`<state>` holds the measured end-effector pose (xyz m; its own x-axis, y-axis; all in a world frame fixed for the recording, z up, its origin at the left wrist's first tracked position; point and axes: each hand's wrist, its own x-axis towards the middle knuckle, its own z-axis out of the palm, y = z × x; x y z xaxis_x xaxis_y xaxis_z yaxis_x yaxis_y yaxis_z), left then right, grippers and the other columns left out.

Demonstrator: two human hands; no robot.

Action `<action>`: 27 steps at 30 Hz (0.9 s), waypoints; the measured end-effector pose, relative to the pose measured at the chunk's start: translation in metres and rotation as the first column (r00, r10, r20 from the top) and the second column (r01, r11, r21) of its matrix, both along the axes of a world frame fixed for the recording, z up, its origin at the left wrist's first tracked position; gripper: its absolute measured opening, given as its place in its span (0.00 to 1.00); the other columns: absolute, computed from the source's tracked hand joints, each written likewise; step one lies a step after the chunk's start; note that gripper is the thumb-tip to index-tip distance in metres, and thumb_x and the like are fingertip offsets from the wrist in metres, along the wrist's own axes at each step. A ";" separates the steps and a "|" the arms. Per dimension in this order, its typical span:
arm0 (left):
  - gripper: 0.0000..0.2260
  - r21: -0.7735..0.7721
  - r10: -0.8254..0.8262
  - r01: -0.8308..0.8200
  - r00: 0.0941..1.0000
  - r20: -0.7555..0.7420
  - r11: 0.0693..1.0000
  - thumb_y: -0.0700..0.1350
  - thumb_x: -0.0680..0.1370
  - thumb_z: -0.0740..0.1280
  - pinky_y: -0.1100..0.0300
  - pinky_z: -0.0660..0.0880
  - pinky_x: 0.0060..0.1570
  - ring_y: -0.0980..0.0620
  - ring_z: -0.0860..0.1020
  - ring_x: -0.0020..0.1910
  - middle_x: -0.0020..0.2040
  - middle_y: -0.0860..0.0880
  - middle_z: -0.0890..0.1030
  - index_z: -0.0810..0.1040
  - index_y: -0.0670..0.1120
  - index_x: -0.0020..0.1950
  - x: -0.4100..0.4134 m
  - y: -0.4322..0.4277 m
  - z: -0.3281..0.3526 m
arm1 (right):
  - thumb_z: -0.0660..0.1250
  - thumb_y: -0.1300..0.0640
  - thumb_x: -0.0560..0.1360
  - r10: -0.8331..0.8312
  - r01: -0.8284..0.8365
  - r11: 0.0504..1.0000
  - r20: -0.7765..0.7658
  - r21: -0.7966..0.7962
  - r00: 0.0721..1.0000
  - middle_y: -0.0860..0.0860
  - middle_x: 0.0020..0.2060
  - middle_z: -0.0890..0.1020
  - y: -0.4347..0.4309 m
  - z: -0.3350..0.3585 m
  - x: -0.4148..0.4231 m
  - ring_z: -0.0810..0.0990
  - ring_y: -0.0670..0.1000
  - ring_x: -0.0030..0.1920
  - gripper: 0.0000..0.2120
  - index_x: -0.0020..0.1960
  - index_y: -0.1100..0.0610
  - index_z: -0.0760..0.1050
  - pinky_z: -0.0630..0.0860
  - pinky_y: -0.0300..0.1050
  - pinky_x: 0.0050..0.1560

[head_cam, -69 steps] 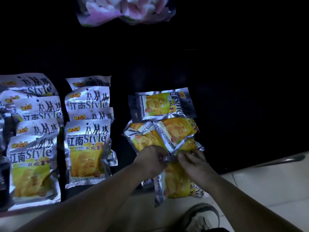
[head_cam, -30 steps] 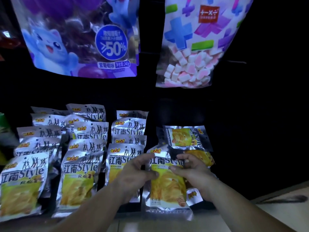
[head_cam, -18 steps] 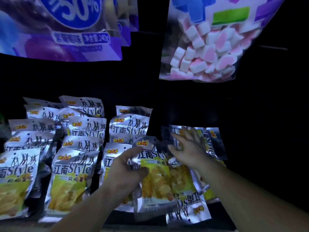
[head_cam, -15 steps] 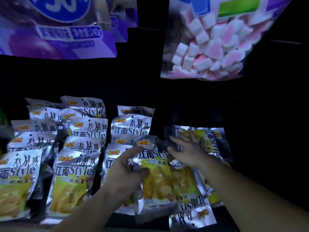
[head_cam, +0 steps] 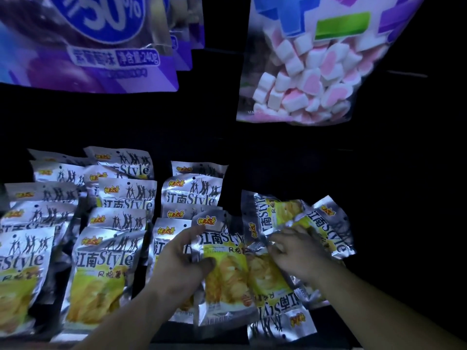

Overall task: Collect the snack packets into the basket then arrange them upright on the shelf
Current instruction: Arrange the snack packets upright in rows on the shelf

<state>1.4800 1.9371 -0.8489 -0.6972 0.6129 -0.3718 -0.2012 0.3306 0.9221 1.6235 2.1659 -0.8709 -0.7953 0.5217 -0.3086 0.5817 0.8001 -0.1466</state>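
Silver snack packets (head_cam: 101,261) read "江南Style"; the purple bag (head_cam: 88,46) shows "50%" and "240g".

Left hand (head_cam: 182,258) grips an upright packet (head_cam: 225,271); right hand (head_cam: 295,253) seems to pinch a tilted packet (head_cam: 326,228) just right of it. Packet rows (head_cam: 101,269) stand left.

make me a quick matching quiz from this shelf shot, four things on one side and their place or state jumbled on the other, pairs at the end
Column one:
1. purple 50% bag
2. marshmallow bag
3. left hand
4. frontmost right packet

Column two:
a. print upside down
b. top right of the view
c. grips the upright-print packet
d. top left of the view

Pairs: 1-d, 2-b, 3-c, 4-a
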 end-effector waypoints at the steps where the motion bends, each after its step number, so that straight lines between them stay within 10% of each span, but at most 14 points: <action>1: 0.28 -0.002 0.002 -0.002 1.000 0.000 1.000 0.33 0.74 0.75 0.62 0.80 0.29 0.59 0.81 0.27 0.54 0.62 0.77 0.76 0.60 0.66 0.000 -0.001 -0.001 | 0.49 0.35 0.76 0.008 -0.007 0.999 -0.042 0.040 0.999 0.42 0.70 0.70 -0.001 0.002 -0.007 0.61 0.50 0.72 0.27 0.70 0.41 0.72 0.55 0.58 0.75; 5: 0.28 -0.018 0.028 -0.028 0.999 0.016 0.999 0.34 0.75 0.75 0.57 0.81 0.31 0.47 0.82 0.27 0.40 0.56 0.85 0.77 0.63 0.64 -0.007 -0.006 -0.002 | 0.54 0.35 0.80 0.041 -0.043 0.999 -0.108 -0.021 0.993 0.44 0.81 0.51 -0.001 -0.005 -0.042 0.42 0.53 0.80 0.25 0.75 0.38 0.66 0.42 0.63 0.78; 8: 0.28 0.010 0.055 -0.056 0.998 0.029 0.998 0.36 0.74 0.76 0.53 0.82 0.35 0.44 0.76 0.29 0.50 0.35 0.82 0.77 0.67 0.62 -0.014 -0.008 -0.006 | 0.50 0.33 0.81 0.020 -0.023 0.993 -0.031 -0.112 0.999 0.39 0.81 0.39 0.005 -0.016 -0.065 0.29 0.51 0.79 0.26 0.78 0.34 0.57 0.34 0.68 0.76; 14: 0.28 0.021 0.035 -0.035 0.999 0.025 0.999 0.35 0.75 0.75 0.38 0.79 0.36 0.44 0.71 0.32 0.42 0.31 0.77 0.78 0.66 0.62 -0.026 -0.013 -0.010 | 0.42 0.31 0.81 -0.049 0.058 0.985 0.063 -0.165 0.997 0.36 0.80 0.51 0.019 -0.042 -0.059 0.32 0.47 0.79 0.28 0.80 0.35 0.53 0.32 0.68 0.74; 24: 0.28 -0.003 0.050 -0.050 0.998 -0.036 0.999 0.36 0.74 0.76 0.39 0.81 0.36 0.43 0.76 0.30 0.49 0.28 0.79 0.77 0.66 0.62 -0.019 -0.009 -0.007 | 0.43 0.32 0.81 0.072 -0.054 0.962 0.058 -0.269 0.996 0.33 0.79 0.52 0.007 -0.037 -0.002 0.28 0.39 0.76 0.27 0.79 0.36 0.55 0.27 0.61 0.75; 27: 0.28 -0.006 0.039 -0.039 0.998 -0.050 0.999 0.38 0.74 0.77 0.50 0.83 0.35 0.44 0.82 0.30 0.58 0.40 0.81 0.76 0.68 0.62 -0.015 -0.008 -0.006 | 0.46 0.34 0.82 0.070 -0.062 0.963 0.024 -0.261 0.997 0.33 0.79 0.54 0.009 -0.035 0.012 0.30 0.38 0.76 0.26 0.79 0.36 0.57 0.28 0.58 0.76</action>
<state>1.4654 1.9293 -0.8551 -0.7384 0.5824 -0.3400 -0.1680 0.3294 0.9291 1.6352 2.1746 -0.9055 -0.8127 0.3669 -0.4527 0.5368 0.7737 -0.3366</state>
